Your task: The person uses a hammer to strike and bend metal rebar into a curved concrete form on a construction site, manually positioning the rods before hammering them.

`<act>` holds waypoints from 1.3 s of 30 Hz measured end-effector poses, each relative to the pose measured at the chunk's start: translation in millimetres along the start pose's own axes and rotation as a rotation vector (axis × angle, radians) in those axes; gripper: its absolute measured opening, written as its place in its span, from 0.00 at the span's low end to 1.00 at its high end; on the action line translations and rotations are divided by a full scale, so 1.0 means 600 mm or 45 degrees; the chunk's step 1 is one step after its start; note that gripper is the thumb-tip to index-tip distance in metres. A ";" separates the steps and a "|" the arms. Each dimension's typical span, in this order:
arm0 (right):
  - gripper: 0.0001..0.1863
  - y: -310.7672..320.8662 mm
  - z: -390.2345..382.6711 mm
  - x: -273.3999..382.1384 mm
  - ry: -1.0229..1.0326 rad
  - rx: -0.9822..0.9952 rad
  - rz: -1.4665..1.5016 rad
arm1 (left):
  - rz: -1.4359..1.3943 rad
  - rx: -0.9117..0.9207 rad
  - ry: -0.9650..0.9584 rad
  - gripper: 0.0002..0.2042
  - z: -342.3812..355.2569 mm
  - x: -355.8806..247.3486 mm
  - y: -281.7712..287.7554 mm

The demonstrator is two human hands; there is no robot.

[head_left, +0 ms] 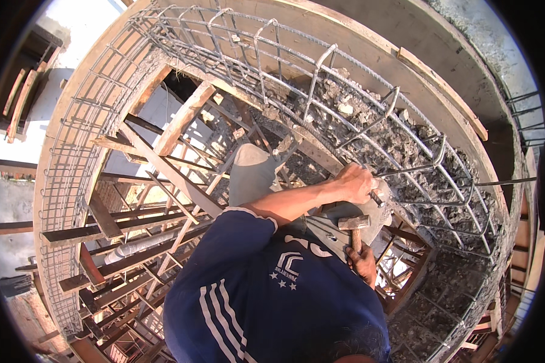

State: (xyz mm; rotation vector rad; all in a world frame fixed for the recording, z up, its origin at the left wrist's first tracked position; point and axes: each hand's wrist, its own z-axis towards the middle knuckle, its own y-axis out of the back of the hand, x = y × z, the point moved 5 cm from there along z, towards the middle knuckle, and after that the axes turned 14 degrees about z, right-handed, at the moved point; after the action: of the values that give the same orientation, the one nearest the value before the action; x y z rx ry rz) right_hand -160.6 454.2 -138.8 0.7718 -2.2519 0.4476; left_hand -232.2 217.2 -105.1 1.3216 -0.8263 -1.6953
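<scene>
In the head view, my left hand (pixel 354 181) is closed around a short metal bar, probably a chisel (pixel 377 195), beside the inner edge of a rebar cage (pixel 409 170). Broken concrete rubble (pixel 345 107) lies among the cage bars. Lower down, my right hand (pixel 361 263) grips a hammer (pixel 354 224) by its wooden handle, its metal head below the left hand and apart from it. My bent knee in grey trousers (pixel 251 166) shows at the left of the cage's inner board (pixel 321 154).
Wooden beams and props (pixel 181 121) criss-cross an opening with a drop below. A mesh of bars (pixel 66 175) runs along the left formwork. A long board (pixel 439 85) edges the outer side, with more concrete and bars (pixel 442 308) at lower right. A thin bar (pixel 505 181) sticks out rightward.
</scene>
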 end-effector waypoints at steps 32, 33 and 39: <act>0.11 0.006 0.027 0.007 -0.087 0.166 -0.055 | -1.110 -1.681 0.144 0.26 -0.222 0.171 0.562; 0.11 0.004 0.028 0.010 -0.081 0.165 -0.072 | -1.078 -1.682 0.178 0.26 -0.216 0.169 0.558; 0.11 -0.008 0.015 0.024 0.119 0.090 -0.281 | -1.000 -1.567 0.270 0.23 -0.107 0.225 0.450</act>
State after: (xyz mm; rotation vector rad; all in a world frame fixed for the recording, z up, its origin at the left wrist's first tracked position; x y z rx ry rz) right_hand -170.2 440.0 -134.2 1.0024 -2.0463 0.4490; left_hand -130.6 -26.7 54.7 0.8704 0.9207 -1.9769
